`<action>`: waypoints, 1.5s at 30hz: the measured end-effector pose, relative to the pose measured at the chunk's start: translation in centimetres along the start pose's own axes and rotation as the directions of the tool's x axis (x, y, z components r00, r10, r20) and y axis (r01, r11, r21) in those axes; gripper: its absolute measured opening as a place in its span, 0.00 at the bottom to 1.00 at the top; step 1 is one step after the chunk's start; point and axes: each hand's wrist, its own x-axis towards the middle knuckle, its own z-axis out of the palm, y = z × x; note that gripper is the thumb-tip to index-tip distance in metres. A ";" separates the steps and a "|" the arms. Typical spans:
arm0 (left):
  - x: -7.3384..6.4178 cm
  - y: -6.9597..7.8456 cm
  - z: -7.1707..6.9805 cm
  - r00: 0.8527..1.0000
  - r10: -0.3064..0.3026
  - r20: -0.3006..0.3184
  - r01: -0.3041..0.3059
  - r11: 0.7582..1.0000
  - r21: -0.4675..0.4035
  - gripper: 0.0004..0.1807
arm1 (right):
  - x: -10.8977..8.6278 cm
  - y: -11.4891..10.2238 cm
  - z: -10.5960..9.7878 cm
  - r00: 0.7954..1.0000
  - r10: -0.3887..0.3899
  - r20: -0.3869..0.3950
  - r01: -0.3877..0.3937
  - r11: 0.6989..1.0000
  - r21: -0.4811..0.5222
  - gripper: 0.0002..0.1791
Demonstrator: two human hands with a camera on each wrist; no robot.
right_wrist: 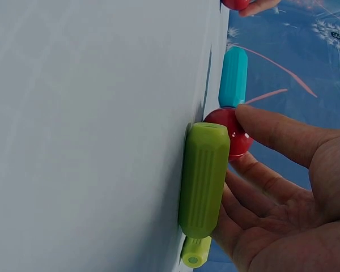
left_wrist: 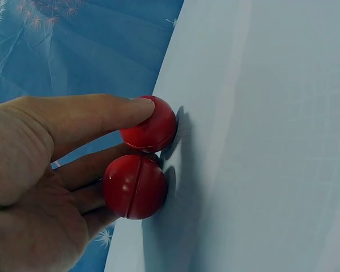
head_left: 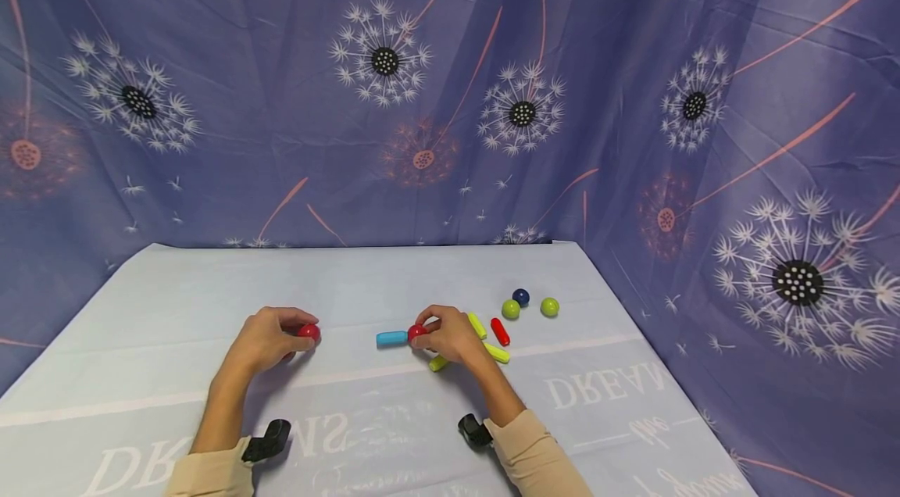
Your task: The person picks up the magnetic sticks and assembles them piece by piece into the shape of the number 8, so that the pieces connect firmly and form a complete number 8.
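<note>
On the left of the table, my left hand (head_left: 263,337) pinches a red ball (head_left: 308,333) between thumb and fingers. A second red ball (left_wrist: 135,187) sits close beside it, under the palm, in the left wrist view; the head view hides this one. Farther right, my right hand (head_left: 453,334) holds another red ball (head_left: 416,334) between thumb and fingertips. That ball is right at the end of a light-blue ribbed rod (head_left: 391,339), which lies sideways on the cloth. A yellow-green rod (right_wrist: 204,181) stands out in front of the right fingers in the right wrist view.
Around the right hand lie several yellow-green rods (head_left: 496,353) and a red rod (head_left: 500,331). Behind them are a dark-blue ball (head_left: 521,297) and two green balls (head_left: 550,307). A pale printed cloth (head_left: 366,278) covers the table; purple dandelion curtains (head_left: 295,91) hang behind and at right.
</note>
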 end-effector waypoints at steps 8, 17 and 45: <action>0.2 0.4 0.2 1.000 0.000 -0.010 0.000 1.000 -0.007 0.19 | 0.0 0.0 0.0 1.000 0.008 0.003 -0.008 1.000 0.004 0.14; 0.3 2.3 0.8 0.990 0.131 -0.059 -0.126 0.989 0.078 0.16 | 0.0 0.0 0.0 1.000 0.009 0.010 -0.009 1.000 0.017 0.15; 0.8 5.0 4.5 0.990 0.130 0.051 -0.133 0.989 0.069 0.15 | -0.1 -0.1 -0.1 1.000 0.014 0.003 -0.014 1.000 0.015 0.14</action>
